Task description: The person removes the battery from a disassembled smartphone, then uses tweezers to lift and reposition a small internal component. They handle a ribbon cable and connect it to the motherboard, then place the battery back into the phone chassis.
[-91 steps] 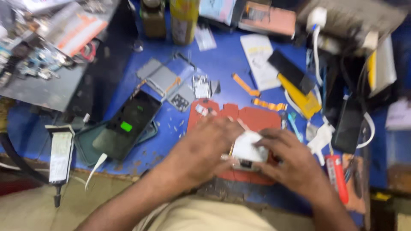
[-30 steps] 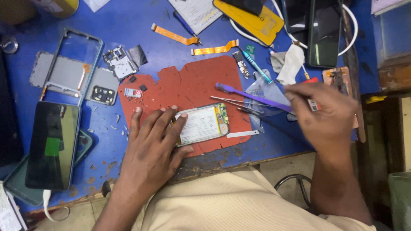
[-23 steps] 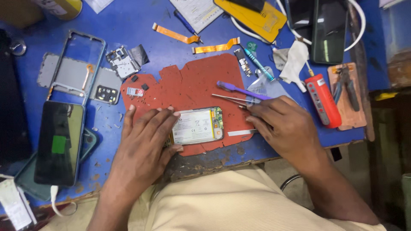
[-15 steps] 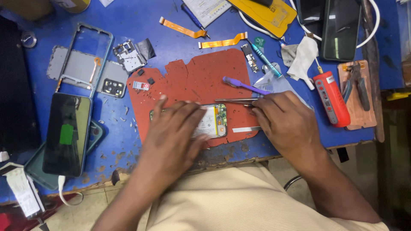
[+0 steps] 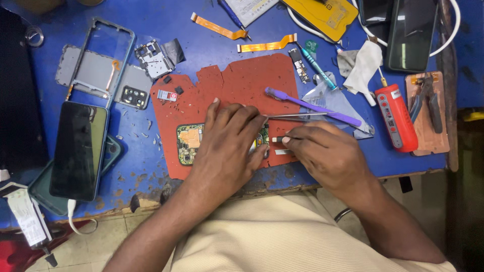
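Observation:
A green phone circuit board (image 5: 187, 144) lies on a red work mat (image 5: 242, 85) at the front of the blue bench. My left hand (image 5: 227, 146) lies flat over the board's middle and right part and holds it down. My right hand (image 5: 330, 156) rests just right of the board, its fingertips pinching a small dark and white strip (image 5: 277, 139) at the board's right edge. Metal tweezers (image 5: 297, 115) lie on the mat just above my right hand, untouched. Beyond them rests a purple plastic pry tool (image 5: 312, 105).
A phone (image 5: 78, 148) with a dark screen lies at the left on a teal case, with a bare phone frame (image 5: 96, 60) behind it. Orange flex cables (image 5: 267, 45), a red cylinder tool (image 5: 396, 118), pliers (image 5: 428, 100) and more phones (image 5: 413, 32) crowd the back and right. The bench's front edge runs under my wrists.
My right hand came back from the tools at the right to the board's right edge. My left hand slid further over the board and covers more of it.

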